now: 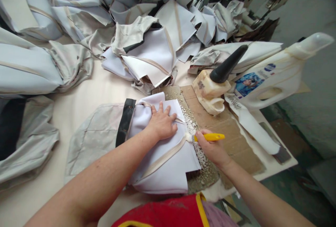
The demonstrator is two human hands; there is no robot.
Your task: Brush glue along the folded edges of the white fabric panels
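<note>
My left hand lies flat with spread fingers on a pale sewn fabric piece, pressing it against the table. A tan seam tape runs across this piece, and a black band with a grey lining extends from its left side. In my right hand is a yellow-handled brush. Its whitish bristles touch the piece's right edge at the end of the tape. Beneath that edge lies a board crusted with dried white flakes.
Piles of similar sewn pieces cover the back and left. On the right stand a cut-open plastic container with a black cone-shaped object, a large white bottle and a white strip. Cardboard covers the table there.
</note>
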